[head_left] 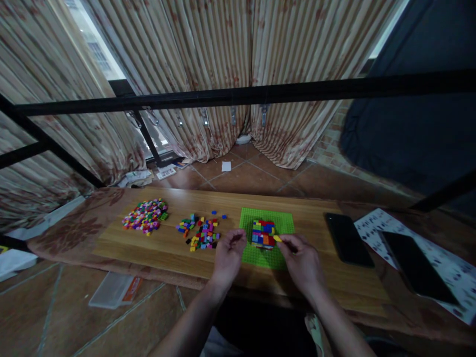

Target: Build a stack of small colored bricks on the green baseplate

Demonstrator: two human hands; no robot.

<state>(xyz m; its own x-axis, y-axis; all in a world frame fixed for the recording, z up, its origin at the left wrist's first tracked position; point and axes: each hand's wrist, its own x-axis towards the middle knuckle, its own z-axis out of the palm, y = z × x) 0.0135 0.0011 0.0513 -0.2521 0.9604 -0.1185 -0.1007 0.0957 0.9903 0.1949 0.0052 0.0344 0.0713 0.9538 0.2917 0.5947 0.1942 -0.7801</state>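
A green baseplate (267,259) lies on the wooden board, with a block of red, blue, yellow and orange bricks (263,233) built up on it. My right hand (303,260) pinches a yellow brick (277,238) close to the right side of that block. To the block's left, my left hand (229,253) hovers at the baseplate's left edge with its fingers curled together; whatever they hold, if anything, is too small to make out.
Loose bricks (206,234) are scattered left of my left hand, and a larger multicoloured pile (146,216) lies farther left. A black phone (348,240) rests at the right of the wooden board (178,198). Beyond it are a dark tablet (418,267) and a printed sheet (375,223).
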